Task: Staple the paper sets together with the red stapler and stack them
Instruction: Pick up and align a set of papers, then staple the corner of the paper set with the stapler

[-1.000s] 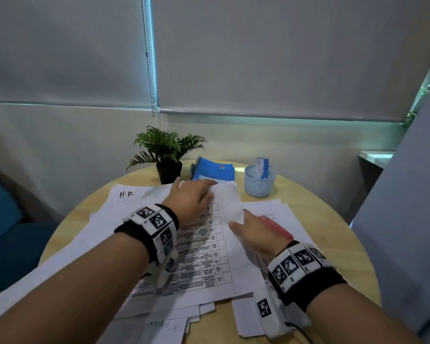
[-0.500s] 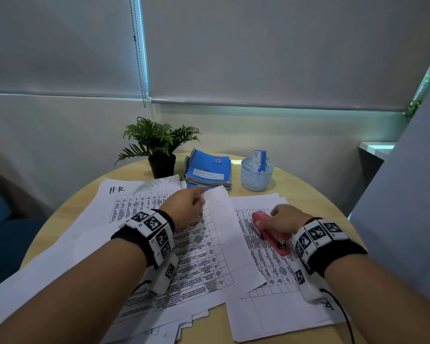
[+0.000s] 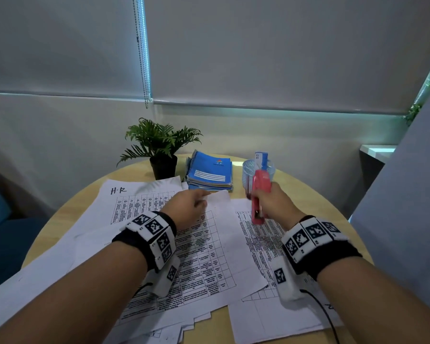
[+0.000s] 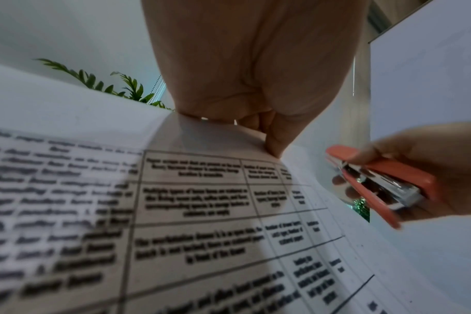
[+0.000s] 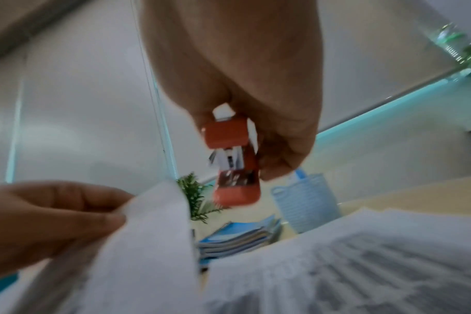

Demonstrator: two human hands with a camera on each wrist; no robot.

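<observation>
At a round wooden surface (image 3: 328, 209) strewn with printed sheets, a person readies the red stapler (image 3: 258, 194) for the next paper set (image 3: 204, 247). The right hand (image 3: 274, 203) has its grip wrapped round the stapler's body and holds it clear of the surface, nose pointing away, just to the right of the set's far corner. The left hand (image 3: 186, 207) pinches that corner between thumb and fingers, lifting it slightly off the pile; seen from the left wrist, the sheet curls up towards the fingertips (image 4: 276, 146).

The step in hand looks to be bringing stapler and corner together. Done well, the left hand would square the sheets' edges first and keep them pinched flat so none slips; the stapler's open mouth, visible from the right wrist, should slide fully over the corner, clear of the fingers, before one firm squeeze. How many sheets the pinch holds cannot be told.

A second printed pile (image 3: 263, 247) lies under the right forearm; blue notebooks (image 3: 210, 172), a potted plant (image 3: 160, 145) and a mesh cup (image 3: 258, 167) sit at the far edge.
</observation>
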